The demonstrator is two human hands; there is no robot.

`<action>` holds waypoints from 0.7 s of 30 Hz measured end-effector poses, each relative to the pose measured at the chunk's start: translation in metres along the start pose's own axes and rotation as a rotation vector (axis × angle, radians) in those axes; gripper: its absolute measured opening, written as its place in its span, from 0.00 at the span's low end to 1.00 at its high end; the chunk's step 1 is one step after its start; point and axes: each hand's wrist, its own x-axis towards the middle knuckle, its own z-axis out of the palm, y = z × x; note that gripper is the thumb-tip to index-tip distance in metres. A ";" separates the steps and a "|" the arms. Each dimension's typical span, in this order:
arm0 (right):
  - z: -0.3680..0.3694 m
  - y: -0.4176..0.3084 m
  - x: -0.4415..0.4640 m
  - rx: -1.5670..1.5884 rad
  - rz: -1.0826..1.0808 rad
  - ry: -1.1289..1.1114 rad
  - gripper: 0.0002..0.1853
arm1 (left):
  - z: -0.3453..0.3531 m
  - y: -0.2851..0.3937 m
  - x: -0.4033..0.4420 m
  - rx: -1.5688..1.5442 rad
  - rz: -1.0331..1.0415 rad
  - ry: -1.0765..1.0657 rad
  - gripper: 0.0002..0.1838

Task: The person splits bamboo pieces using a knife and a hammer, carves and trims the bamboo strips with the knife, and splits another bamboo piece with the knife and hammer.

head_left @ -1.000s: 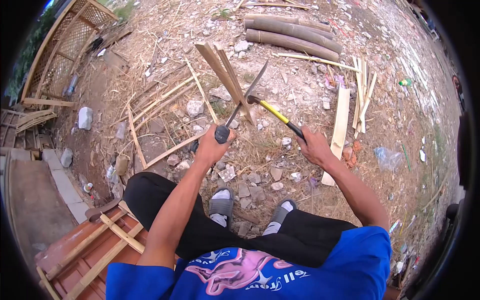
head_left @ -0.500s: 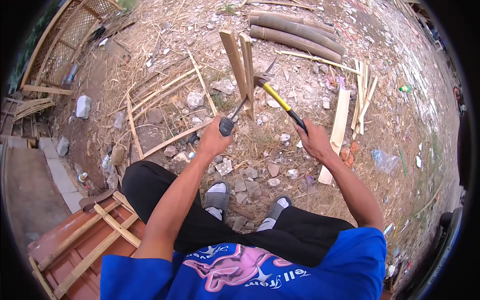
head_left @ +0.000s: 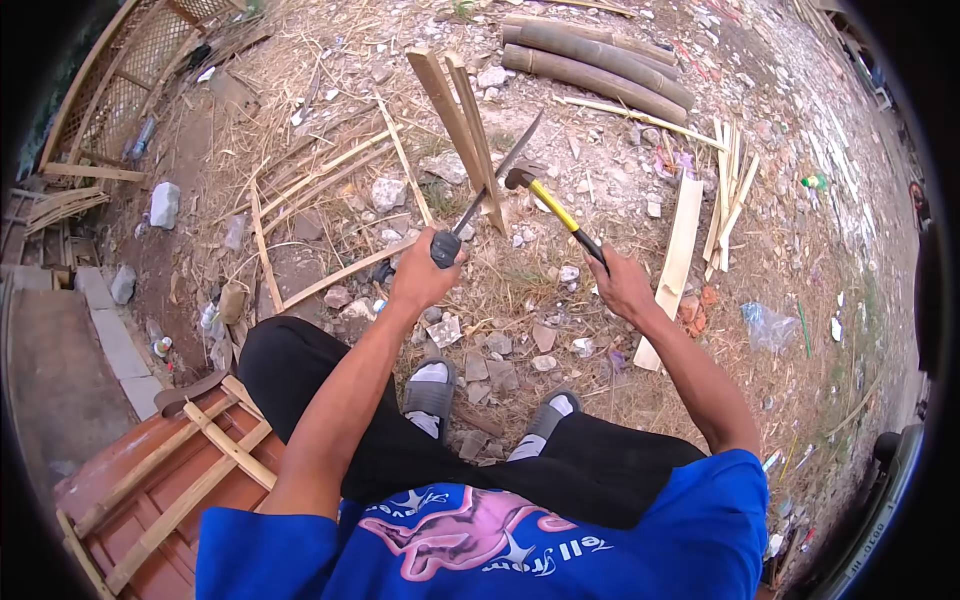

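Note:
My left hand is closed round the black handle of a long-bladed knife. Its blade runs up and to the right through a split bamboo piece, which stands on the ground leaning left, its two halves spread apart at the top. In my right hand is a claw hammer with a yellow and black handle. The hammer's head hangs just right of the bamboo, near the blade; I cannot tell whether they touch.
Thick bamboo poles lie at the back. To the right are a wide split length and thin strips. Wooden slats rest on a reddish panel at lower left. Stones and straw litter the ground around my sandalled feet.
The split bamboo has tipped further left, and more of the blade shows beyond it. The hammer's head has dropped slightly, away from the blade's upper part. Both hands keep their holds.

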 end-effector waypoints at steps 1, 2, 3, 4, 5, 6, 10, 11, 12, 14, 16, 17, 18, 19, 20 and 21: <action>-0.002 0.000 0.007 -0.011 0.027 -0.039 0.16 | 0.004 -0.003 -0.001 -0.026 0.050 0.048 0.24; -0.001 0.002 0.000 0.019 0.038 -0.031 0.16 | 0.005 -0.006 -0.006 -0.002 0.030 0.013 0.24; -0.003 0.004 -0.008 0.053 0.058 -0.020 0.17 | 0.005 -0.007 -0.008 0.025 0.014 -0.029 0.24; -0.010 0.003 -0.003 0.077 0.058 0.012 0.17 | 0.002 -0.005 0.000 0.046 0.016 -0.047 0.24; -0.012 -0.001 -0.008 0.130 0.045 0.070 0.18 | 0.005 -0.006 0.002 0.008 0.046 -0.002 0.23; -0.015 -0.005 -0.009 0.152 0.028 0.114 0.18 | 0.008 -0.009 0.002 0.012 0.044 -0.005 0.23; -0.022 -0.020 -0.003 0.170 -0.004 0.191 0.17 | 0.008 -0.008 0.007 -0.008 0.044 -0.036 0.22; -0.015 -0.015 0.001 0.124 -0.022 0.180 0.16 | 0.010 -0.007 0.006 -0.028 0.039 -0.048 0.21; -0.006 -0.011 0.004 0.081 -0.046 0.168 0.16 | 0.010 -0.007 0.006 -0.018 0.050 -0.044 0.21; -0.003 -0.008 0.009 0.045 -0.035 0.160 0.18 | 0.006 -0.004 0.011 0.002 0.076 -0.016 0.21; -0.037 -0.030 0.014 0.079 -0.019 0.155 0.19 | 0.004 -0.004 0.018 0.018 0.088 0.016 0.21; -0.055 -0.042 0.016 0.172 -0.090 0.205 0.22 | 0.008 -0.009 0.012 0.026 0.078 0.010 0.21; -0.075 -0.062 0.016 0.238 -0.045 0.251 0.23 | 0.012 -0.013 0.006 0.035 0.068 0.001 0.22; -0.087 -0.073 0.017 0.328 -0.097 0.358 0.22 | 0.015 -0.018 0.009 0.038 0.090 0.005 0.22; -0.094 -0.077 0.019 0.597 -0.205 0.422 0.21 | 0.015 -0.017 0.010 0.029 0.083 0.007 0.22; -0.097 -0.086 0.020 0.771 -0.321 0.458 0.22 | 0.015 -0.016 0.009 0.021 0.074 0.008 0.22</action>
